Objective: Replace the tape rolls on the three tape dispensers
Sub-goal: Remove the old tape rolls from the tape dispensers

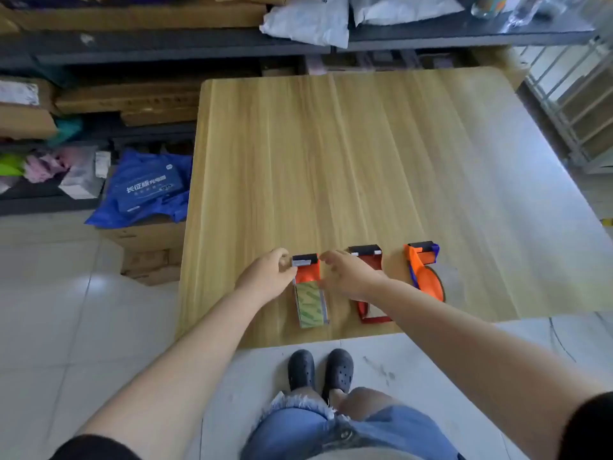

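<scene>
Both hands, left hand [267,277] and right hand [348,277], flank the leftmost dispenser [308,287] near the worktop [331,161] edge at 6 o'clock; grip unclear.

Three tape dispensers [309,287] [368,283] [426,273], two hands [265,280] [348,277], one table [331,161]

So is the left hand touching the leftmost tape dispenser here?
Touching: the head view shows the left hand with its fingertips against the black front end of the leftmost tape dispenser.

Far half of the light wooden table [331,144] lies bare; three orange-red plastic tape dispensers [366,270] are crowded near the front edge.
</scene>
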Demonstrator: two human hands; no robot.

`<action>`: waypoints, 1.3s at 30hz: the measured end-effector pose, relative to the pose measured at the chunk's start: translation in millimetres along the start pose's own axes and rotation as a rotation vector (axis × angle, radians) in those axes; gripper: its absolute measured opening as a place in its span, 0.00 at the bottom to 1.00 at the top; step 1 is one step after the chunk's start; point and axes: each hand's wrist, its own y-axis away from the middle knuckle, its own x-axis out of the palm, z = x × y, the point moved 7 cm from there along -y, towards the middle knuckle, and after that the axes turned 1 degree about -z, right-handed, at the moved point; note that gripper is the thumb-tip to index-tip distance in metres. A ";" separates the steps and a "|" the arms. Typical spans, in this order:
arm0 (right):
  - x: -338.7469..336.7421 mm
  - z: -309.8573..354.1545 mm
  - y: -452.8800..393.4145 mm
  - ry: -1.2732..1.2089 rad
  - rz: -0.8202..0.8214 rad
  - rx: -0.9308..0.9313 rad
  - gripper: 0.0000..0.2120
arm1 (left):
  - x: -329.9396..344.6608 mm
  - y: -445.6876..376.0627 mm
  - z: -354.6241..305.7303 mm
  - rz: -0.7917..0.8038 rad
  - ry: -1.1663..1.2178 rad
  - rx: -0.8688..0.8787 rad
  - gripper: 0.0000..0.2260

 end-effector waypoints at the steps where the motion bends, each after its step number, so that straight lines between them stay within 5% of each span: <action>1: 7.0 0.2 0.8 0.022 0.024 0.002 0.30 | 8.5 4.0 5.2 0.029 0.059 -0.044 0.19; 6: 48.5 -14.3 11.7 -0.016 0.135 0.055 0.40 | 56.9 31.0 36.2 0.093 0.411 -0.264 0.24; 9: 61.9 -23.6 14.0 -0.070 0.157 0.099 0.32 | 75.2 43.7 39.8 0.118 0.613 -0.336 0.25; 13: 68.9 -30.6 16.9 -0.197 0.137 0.106 0.23 | 86.3 50.7 35.7 0.133 0.617 -0.273 0.09; 16: 66.2 -30.5 14.8 -0.311 0.120 0.088 0.16 | 76.3 50.4 33.6 0.044 0.681 -0.268 0.14; 23: 51.6 -27.6 3.8 -0.591 0.123 0.085 0.11 | 53.7 42.5 24.5 -0.025 0.863 -0.225 0.08; 31: 43.2 -22.1 5.8 -0.785 0.231 -0.008 0.16 | 32.9 24.1 13.0 -0.043 1.114 -0.270 0.05; 39: 27.5 -20.6 -8.5 -0.872 0.133 -0.043 0.13 | 20.8 15.3 6.2 0.002 1.225 -0.249 0.11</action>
